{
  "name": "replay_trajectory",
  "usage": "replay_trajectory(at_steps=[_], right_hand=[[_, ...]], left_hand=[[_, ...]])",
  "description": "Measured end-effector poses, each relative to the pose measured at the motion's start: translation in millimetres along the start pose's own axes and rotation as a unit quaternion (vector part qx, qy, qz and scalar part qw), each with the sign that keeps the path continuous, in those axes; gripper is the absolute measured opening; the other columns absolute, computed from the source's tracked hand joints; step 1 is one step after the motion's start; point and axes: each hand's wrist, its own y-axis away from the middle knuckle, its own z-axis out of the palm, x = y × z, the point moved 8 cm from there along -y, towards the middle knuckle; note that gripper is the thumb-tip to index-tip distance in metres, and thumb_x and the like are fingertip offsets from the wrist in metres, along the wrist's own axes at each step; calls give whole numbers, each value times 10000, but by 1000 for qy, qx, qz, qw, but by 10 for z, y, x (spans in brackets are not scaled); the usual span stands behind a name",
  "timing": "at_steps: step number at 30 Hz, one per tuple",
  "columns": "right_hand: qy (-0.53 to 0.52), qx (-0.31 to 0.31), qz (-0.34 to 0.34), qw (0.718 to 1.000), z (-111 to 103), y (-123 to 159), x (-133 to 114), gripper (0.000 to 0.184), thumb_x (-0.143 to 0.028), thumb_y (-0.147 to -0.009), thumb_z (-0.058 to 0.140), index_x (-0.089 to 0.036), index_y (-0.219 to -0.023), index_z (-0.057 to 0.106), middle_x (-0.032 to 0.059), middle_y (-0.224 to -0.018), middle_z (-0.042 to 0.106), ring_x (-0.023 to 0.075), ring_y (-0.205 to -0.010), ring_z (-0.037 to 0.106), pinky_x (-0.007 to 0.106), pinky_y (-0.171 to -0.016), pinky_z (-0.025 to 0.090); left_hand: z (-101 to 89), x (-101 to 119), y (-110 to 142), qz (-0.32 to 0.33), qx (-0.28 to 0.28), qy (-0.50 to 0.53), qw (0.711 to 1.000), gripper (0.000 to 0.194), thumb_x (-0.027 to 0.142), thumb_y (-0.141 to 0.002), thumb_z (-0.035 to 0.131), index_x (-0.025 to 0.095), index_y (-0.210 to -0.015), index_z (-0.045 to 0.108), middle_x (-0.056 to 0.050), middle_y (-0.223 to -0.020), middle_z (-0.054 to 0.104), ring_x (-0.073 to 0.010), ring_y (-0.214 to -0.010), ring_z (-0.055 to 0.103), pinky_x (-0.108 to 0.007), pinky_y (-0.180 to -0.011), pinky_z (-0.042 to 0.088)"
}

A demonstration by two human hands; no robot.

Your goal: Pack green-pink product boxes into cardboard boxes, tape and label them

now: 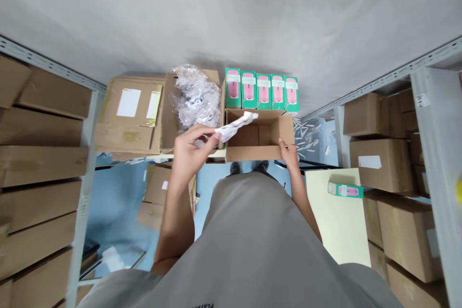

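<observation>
My left hand is closed on a crumpled white wrapper, held over the left rim of an open cardboard box. My right hand grips the box's right front corner. The box looks mostly hollow inside. Behind it stand several green cartons with pink pictures in a row. A heap of clear plastic bags lies just left of the box, beyond my left hand.
Sealed cardboard boxes lie to the left on the same surface. Metal shelving with brown boxes stands on both sides. One green carton lies on a pale yellow sheet at the right. The blue floor shows below.
</observation>
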Motion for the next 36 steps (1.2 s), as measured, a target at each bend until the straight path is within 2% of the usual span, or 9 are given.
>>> replay_trajectory(at_steps=[4, 7, 11, 16, 20, 24, 27, 32, 36], right_hand=[[13, -3, 9, 1000, -7, 8, -9, 714, -740, -1016, 638, -301, -487, 444, 33, -445, 496, 249, -629, 609, 344, -659, 448], [20, -5, 9, 1000, -12, 27, -33, 724, -754, -1020, 618, -292, -489, 448, 50, -492, 557, 244, -623, 613, 349, -676, 446], [33, -14, 17, 999, -15, 44, -65, 702, -711, -1045, 608, -291, -498, 475, 51, -485, 551, 261, -657, 633, 349, -688, 447], [70, -30, 25, 997, -22, 46, -129, 757, -649, -1080, 611, -319, -458, 332, -7, -430, 380, 205, -547, 502, 347, -637, 378], [60, -27, 20, 998, -32, 58, -177, 761, -630, -1087, 610, -319, -459, 314, -10, -437, 372, 197, -548, 495, 343, -622, 353], [49, -24, 19, 998, -35, 81, -139, 755, -653, -1067, 617, -315, -454, 334, -4, -423, 378, 205, -556, 521, 339, -623, 375], [40, -26, 23, 999, -27, 86, -85, 728, -702, -1048, 612, -311, -474, 391, 19, -441, 451, 240, -612, 606, 337, -664, 441], [44, -27, 17, 999, -11, 72, -50, 689, -715, -1034, 585, -295, -502, 464, 87, -542, 621, 301, -727, 732, 366, -767, 530], [22, -15, 10, 1000, -21, 70, -40, 629, -742, -1001, 603, -260, -598, 617, 163, -725, 787, 377, -980, 819, 402, -910, 600]], left_hand=[[612, -33, 1, 33, -71, -99, 992, 214, 391, -1061, 695, 251, -1052, 856, -83, -1041, 801, -278, -1016, 748, -415, -981, 622], [833, -180, 20, 31, -91, -152, 984, 188, 362, -1043, 734, 238, -1132, 842, -104, -1114, 797, -309, -1095, 741, -434, -1031, 597], [639, -564, -54, -43, -48, -206, 976, 271, 236, -1084, 590, 195, -1265, 787, -128, -1216, 784, -294, -1060, 760, -435, -1047, 585], [565, -1158, -256, -146, -112, -322, 929, 557, 164, -957, 691, 117, -1513, 681, -255, -1470, 695, -429, -1278, 717, -514, -1090, 564], [578, -1397, -356, -208, -131, -330, 912, 367, 195, -1007, 639, 148, -1336, 794, -240, -1352, 771, -445, -1276, 723, -525, -1092, 555], [320, -1411, -392, -239, -40, -314, 918, 315, 238, -1041, 607, 181, -1267, 818, -203, -1306, 804, -417, -1217, 743, -523, -1091, 552], [206, -1350, -392, -211, -12, -295, 932, 347, 199, -992, 643, 184, -1301, 801, -172, -1312, 786, -369, -1166, 742, -479, -1083, 549], [420, -1167, -350, -106, -98, -275, 951, 423, 98, -953, 587, 239, -1244, 859, -121, -1223, 737, -305, -1077, 744, -393, -987, 562], [605, -1165, -330, -103, -152, -311, 933, 443, 81, -953, 562, 218, -1192, 908, -166, -1229, 750, -346, -1101, 756, -426, -987, 574]])
